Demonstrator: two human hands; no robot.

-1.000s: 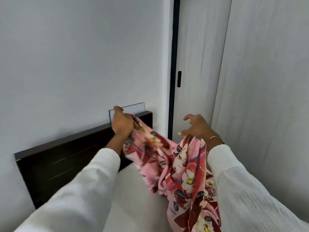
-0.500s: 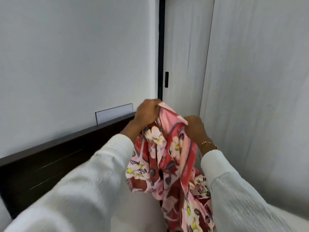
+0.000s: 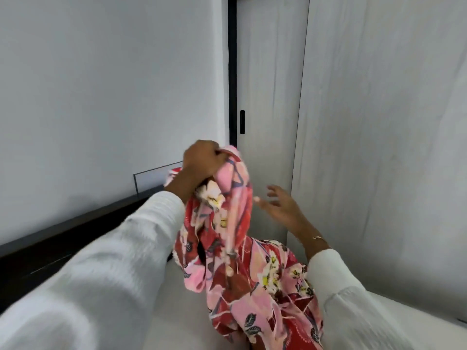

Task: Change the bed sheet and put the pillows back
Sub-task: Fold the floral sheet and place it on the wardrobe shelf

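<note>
Bare mattress (image 3: 177, 311) — dark headboard (image 3: 63, 248), white wall (image 3: 101, 84)

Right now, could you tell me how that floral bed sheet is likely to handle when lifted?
Probably floppy: the floral bed sheet hangs in folds from the left hand. Likely light, since one grip holds it up. It may slide down once released.

My right hand (image 3: 280, 207) has open air on the right beside the hanging pink floral bed sheet (image 3: 235, 251); the dark wooden headboard (image 3: 83, 231) blocks the far left, the pale wardrobe door (image 3: 379, 147) the right.
</note>
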